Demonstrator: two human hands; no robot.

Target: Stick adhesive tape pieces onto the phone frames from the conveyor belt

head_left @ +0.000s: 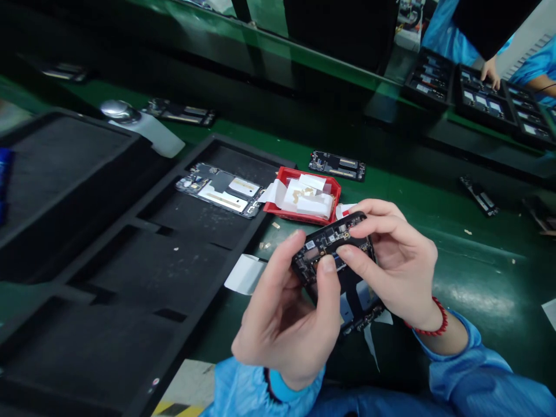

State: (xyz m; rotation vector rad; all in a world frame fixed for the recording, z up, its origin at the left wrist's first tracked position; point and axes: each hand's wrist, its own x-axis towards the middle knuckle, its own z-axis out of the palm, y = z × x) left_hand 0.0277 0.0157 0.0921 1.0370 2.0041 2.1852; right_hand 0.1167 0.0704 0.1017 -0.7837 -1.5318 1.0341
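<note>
Between my hands is an opened phone body [347,284], tilted, with its circuit board and inner parts facing up. My left hand [291,313] grips its left edge, thumb pressed on the board near the middle. With thumb and forefinger, my right hand [391,260] holds the upper right of the board; the fingertips hide part of it. Just beyond the phone body stands a red bin [302,218] with white paper strips in it. Another opened phone body [223,191] rests in the black foam tray [208,272] to the left.
More phone bodies lie on the green bench, one [337,165] behind the bin and another [479,196] at right. A metal-topped bottle [120,111] stands behind a stacked black tray [78,150]. Across the bench, a co-worker's hand [490,73] is over trays of parts.
</note>
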